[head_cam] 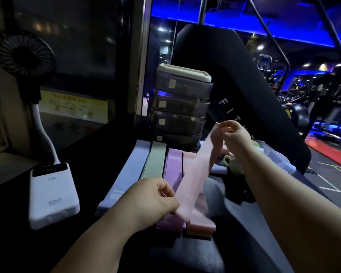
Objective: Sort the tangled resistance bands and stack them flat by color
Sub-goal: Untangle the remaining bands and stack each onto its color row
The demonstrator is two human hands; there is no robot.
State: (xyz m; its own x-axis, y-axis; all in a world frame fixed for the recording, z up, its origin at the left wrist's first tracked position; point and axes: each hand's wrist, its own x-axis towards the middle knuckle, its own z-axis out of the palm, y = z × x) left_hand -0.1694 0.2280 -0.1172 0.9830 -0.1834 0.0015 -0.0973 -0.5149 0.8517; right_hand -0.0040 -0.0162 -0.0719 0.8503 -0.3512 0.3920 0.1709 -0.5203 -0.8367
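- Altogether four flat stacks lie side by side on the dark table (98,154): a lavender stack (122,180), a green stack (156,160), a lilac stack (174,164) and a pink stack (201,226).
- One loose pink band (193,174) is stretched slantwise above the pink stack and hides most of it.
- Two hands hold that band. The left hand (152,200) pinches its near end with curled fingers, and the right hand (234,134) pinches its far end, raised.
- One tangled heap (232,164) sits to the right with green and pale bands. Their number cannot be told, since the right forearm covers part of it.
- One smoky drawer unit (181,111) of four tiers stands behind the stacks.
- One small black fan (23,53) on a white neck rises from one white power bank (51,194) at the left.
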